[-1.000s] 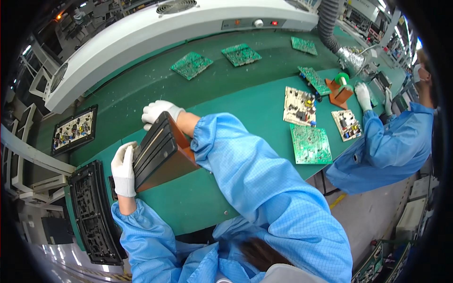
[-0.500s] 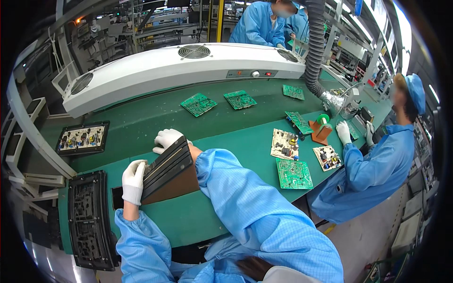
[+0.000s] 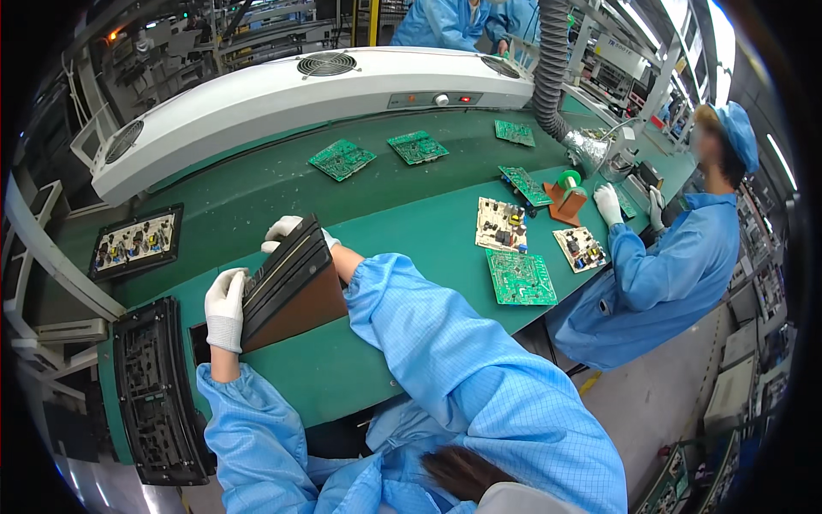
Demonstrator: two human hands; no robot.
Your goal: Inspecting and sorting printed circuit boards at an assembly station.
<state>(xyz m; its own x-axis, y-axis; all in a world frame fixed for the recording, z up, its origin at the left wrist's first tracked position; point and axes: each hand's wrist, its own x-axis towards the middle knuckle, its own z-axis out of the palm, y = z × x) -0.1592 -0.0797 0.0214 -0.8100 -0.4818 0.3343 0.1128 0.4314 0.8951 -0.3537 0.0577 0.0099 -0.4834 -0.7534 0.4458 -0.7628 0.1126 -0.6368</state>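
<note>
Tilted up on the green bench is a flat fixture (image 3: 295,310) with a brown face and black ribbed bars along its upper side. My left hand (image 3: 226,301), in a white glove, is closed around its left edge. Behind its far upper edge is my right hand (image 3: 282,231), also gloved and bent around the fixture; most of those fingers are hidden by it. Left of my left forearm lies a black carrier tray (image 3: 163,390) with many shaped recesses. Farther back, a similar black carrier (image 3: 137,242) holds a beige circuit board with components.
Green circuit boards (image 3: 342,160) lie along the bench's far strip, below a white fan unit (image 3: 325,65). More boards (image 3: 521,278) and a solder-wire reel on a brown stand (image 3: 567,199) are to the right. A co-worker (image 3: 668,257) works there, near a grey hose (image 3: 550,77).
The whole scene now appears slightly higher and farther left. Both hands stay on the fixture, and a little less of the right glove shows behind it.
</note>
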